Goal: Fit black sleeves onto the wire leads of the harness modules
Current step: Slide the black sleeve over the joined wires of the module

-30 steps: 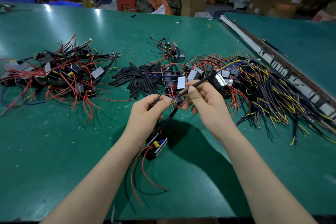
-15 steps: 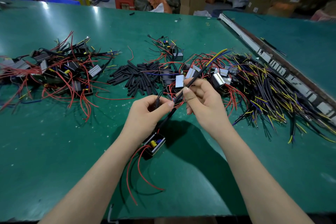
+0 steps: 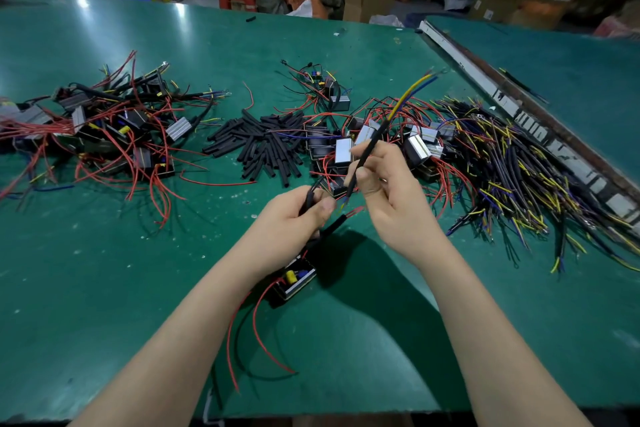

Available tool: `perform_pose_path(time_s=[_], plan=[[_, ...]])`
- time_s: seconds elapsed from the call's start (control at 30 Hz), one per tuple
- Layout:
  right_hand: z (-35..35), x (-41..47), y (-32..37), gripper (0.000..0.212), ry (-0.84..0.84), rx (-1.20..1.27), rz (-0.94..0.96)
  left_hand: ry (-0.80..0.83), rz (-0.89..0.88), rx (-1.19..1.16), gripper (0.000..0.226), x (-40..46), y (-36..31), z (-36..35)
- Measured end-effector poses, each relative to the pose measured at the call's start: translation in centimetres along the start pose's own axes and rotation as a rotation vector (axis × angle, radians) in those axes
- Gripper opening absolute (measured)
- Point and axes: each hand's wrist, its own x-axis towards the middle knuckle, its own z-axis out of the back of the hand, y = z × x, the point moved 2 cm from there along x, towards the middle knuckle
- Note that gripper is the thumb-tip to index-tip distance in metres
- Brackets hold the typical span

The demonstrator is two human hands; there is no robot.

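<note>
Since a second ago the right hand [image 3: 388, 191] has lifted its sleeved lead [image 3: 367, 152] apart; the left hand [image 3: 298, 215] pinches another sleeve [image 3: 308, 199], module [image 3: 294, 282] on the table [image 3: 104, 288]. Frayed strands could snag going in.

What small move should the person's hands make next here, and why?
Probably bring the right hand down-left: the lower end of its black-sleeved yellow and blue cable hangs just short of the left hand, whose grip pinches the black leads from the small black module.
</note>
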Motion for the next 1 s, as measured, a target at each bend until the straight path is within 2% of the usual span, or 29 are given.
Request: perform_pose_path(time_s=[0.13,0.3,0.53,0.8,0.87,1.0], plan=[[0.6,0.1,-0.1,0.021,-0.056,0.051,0.007,-0.029,-0.001,-0.051,0.022,-0.1,-0.1,0.1],[0.2,0.0,-0.1,0.022,-0.042,0.047,-0.015,-0.055,0.014,-0.087,0.03,-0.2,-0.1,0.1],[-0.8,-0.3,0.1,0.018,-0.043,0.047,-0.02,-0.124,-0.041,-0.068,0.022,-0.3,-0.3,0.2],[-0.6,-0.4,-0.1,0.017,0.027,-0.092,-0.019,-0.263,-0.163,0.13,0.023,-0.5,-0.7,0.1],[-0.3,-0.5,-0.2,0.017,0.055,-0.1,-0.033,-0.238,-0.175,0.159,0.02,-0.5,-0.6,-0.1],[0.5,-0.6,-0.6,0.022,0.087,-0.064,-0.145,-0.044,-0.138,0.12,0.016,-0.5,-0.2,-0.5]])
